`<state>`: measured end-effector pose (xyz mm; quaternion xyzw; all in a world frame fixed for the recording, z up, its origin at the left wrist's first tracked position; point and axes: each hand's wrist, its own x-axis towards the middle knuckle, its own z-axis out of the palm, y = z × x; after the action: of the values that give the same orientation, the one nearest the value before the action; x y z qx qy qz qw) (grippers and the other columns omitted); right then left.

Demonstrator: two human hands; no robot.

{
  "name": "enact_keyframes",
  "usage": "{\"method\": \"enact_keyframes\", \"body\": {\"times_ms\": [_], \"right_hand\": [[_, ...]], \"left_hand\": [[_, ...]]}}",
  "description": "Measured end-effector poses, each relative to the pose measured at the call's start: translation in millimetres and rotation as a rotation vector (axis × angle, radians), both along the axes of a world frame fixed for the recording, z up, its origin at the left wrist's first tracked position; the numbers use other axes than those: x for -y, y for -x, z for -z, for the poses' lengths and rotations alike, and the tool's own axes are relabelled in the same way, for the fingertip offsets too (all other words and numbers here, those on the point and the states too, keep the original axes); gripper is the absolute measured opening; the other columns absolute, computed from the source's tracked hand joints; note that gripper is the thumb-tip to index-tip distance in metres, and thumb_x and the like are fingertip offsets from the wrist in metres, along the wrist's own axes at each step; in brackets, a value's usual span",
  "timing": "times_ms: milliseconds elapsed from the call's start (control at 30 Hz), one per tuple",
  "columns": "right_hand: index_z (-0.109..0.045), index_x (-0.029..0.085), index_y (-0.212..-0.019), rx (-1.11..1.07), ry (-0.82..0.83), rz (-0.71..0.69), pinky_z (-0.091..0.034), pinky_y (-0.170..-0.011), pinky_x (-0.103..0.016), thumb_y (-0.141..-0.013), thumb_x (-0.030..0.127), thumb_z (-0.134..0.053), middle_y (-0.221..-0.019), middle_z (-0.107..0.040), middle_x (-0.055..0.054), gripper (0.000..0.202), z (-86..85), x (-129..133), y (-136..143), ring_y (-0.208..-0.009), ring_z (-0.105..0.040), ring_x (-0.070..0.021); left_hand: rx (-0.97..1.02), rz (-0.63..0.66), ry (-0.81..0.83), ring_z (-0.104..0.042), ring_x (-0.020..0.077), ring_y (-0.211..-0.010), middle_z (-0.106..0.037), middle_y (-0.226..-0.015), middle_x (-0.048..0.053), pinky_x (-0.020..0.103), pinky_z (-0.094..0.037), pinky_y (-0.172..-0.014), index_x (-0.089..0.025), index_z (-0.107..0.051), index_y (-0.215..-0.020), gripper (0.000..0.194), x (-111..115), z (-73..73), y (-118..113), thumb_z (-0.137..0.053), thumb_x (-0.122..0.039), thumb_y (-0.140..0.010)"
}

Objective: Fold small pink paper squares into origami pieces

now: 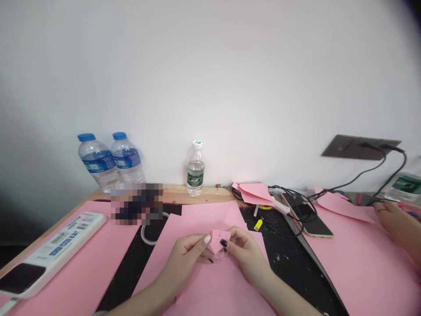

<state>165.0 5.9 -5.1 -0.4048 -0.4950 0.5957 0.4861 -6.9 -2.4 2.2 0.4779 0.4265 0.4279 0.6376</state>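
Folded pink paper [217, 242] sits pinched between your left hand [192, 251] and right hand [246, 251], above the pink sheets [217, 289] on the desk [289, 259]. It looks light and easily crushed; grip it gently by its folded edges.

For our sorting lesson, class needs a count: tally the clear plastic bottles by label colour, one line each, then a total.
Clear plastic bottles with blue labels: 2
Clear plastic bottles with green labels: 2
Total: 4
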Motion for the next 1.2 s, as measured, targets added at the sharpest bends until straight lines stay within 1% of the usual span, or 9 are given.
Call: {"method": "enact_keyframes", "body": {"times_ms": [133, 300, 467, 533, 700, 800, 900, 1000, 1200], "right_hand": [[-0.059, 0.015, -0.068, -0.042, 0.011, -0.006, -0.036, -0.056, -0.024, -0.069, 0.037, -0.074, -0.060, -0.057, 0.001, 0.026, -1.1, 1.1, 1.4, -0.055, -0.048, -0.0118], [-0.059, 0.015, -0.067, -0.045, 0.016, -0.012, -0.036, -0.055, -0.023, -0.068, 0.035, -0.075, -0.058, -0.058, 0.002, 0.026, -4.0, 2.0, 2.1, -0.054, -0.047, -0.0113], [-0.059, 0.015, -0.067, -0.044, 0.009, -0.032, -0.036, -0.056, -0.023, -0.069, 0.034, -0.075, -0.061, -0.059, 0.001, 0.026, -3.0, 1.5, 1.1, -0.056, -0.048, -0.0113], [-0.058, 0.015, -0.067, -0.030, 0.010, -0.030, -0.036, -0.056, -0.023, -0.069, 0.035, -0.075, -0.061, -0.058, 0.001, 0.026, -2.4, 1.5, 0.8, -0.056, -0.048, -0.0113], [-0.056, 0.017, -0.066, 0.060, -0.005, -0.034, -0.037, -0.056, -0.024, -0.071, 0.042, -0.071, -0.060, -0.057, 0.001, 0.030, -3.3, 2.1, 0.7, -0.056, -0.048, -0.0127], [-0.056, 0.017, -0.067, 0.136, -0.031, -0.045, -0.037, -0.057, -0.025, -0.073, 0.045, -0.068, -0.060, -0.055, 0.001, 0.031, -5.3, 2.6, 0.6, -0.057, -0.049, -0.0134], [-0.057, 0.017, -0.068, 0.155, -0.048, -0.076, -0.038, -0.058, -0.026, -0.077, 0.047, -0.063, -0.061, -0.055, 0.001, 0.032, -7.5, 3.1, 0.8, -0.059, -0.049, -0.0140], [-0.058, 0.017, -0.070, 0.118, -0.060, -0.100, -0.038, -0.059, -0.025, -0.078, 0.043, -0.063, -0.064, -0.055, 0.001, 0.028, -8.6, 3.4, 1.5, -0.060, -0.049, -0.0139], [-0.058, 0.016, -0.069, 0.060, -0.042, -0.101, -0.039, -0.060, -0.026, -0.076, 0.031, -0.067, -0.063, -0.057, 0.001, 0.019, -9.6, 4.1, 3.4, -0.060, -0.052, -0.0141]], "left_hand": [[0.012, -0.017, 0.023, -0.066, 0.0198, -0.064, -0.068, -0.063, 0.005, 0.033, -0.054, -0.067, -0.014, -0.064, -0.064, 0.038, 0.9, -0.6, -0.7, -0.057, -0.048, -0.080], [0.007, -0.013, 0.021, -0.065, 0.0190, -0.062, -0.069, -0.063, 0.006, 0.032, -0.054, -0.065, -0.014, -0.065, -0.064, 0.041, 1.5, -1.7, -0.3, -0.056, -0.051, -0.080], [0.004, -0.012, 0.019, -0.065, 0.0190, -0.062, -0.068, -0.062, 0.006, 0.032, -0.053, -0.065, -0.014, -0.065, -0.063, 0.041, 1.5, -2.5, 0.2, -0.056, -0.050, -0.080], [-0.001, -0.005, 0.016, -0.065, 0.0189, -0.062, -0.069, -0.063, 0.006, 0.032, -0.053, -0.065, -0.014, -0.067, -0.068, 0.039, 1.2, -3.4, -0.2, -0.056, -0.049, -0.080], [-0.030, 0.015, -0.018, -0.064, 0.0184, -0.065, -0.071, -0.076, 0.007, 0.030, -0.052, -0.065, -0.014, -0.070, -0.088, 0.029, 0.8, -5.7, -1.1, -0.059, -0.039, -0.078], [-0.029, 0.023, -0.028, -0.064, 0.0179, -0.066, -0.071, -0.077, 0.006, 0.029, -0.051, -0.065, -0.014, -0.069, -0.093, 0.027, 0.8, -6.0, -1.1, -0.058, -0.035, -0.079], [-0.026, 0.016, -0.035, -0.063, 0.0176, -0.068, -0.070, -0.078, 0.006, 0.028, -0.050, -0.064, -0.015, -0.066, -0.094, 0.025, 0.8, -6.3, -1.6, -0.058, -0.033, -0.079], [-0.020, 0.012, -0.056, -0.061, 0.0163, -0.067, -0.068, -0.080, 0.005, 0.027, -0.050, -0.062, -0.015, -0.063, -0.090, 0.021, 1.7, -5.6, -2.5, -0.061, -0.034, -0.079], [-0.018, 0.080, -0.094, -0.059, 0.0149, -0.067, -0.062, -0.075, 0.002, 0.026, -0.049, -0.062, -0.016, -0.055, -0.090, 0.020, 5.0, -0.4, -4.4, -0.060, -0.033, -0.081]]}}
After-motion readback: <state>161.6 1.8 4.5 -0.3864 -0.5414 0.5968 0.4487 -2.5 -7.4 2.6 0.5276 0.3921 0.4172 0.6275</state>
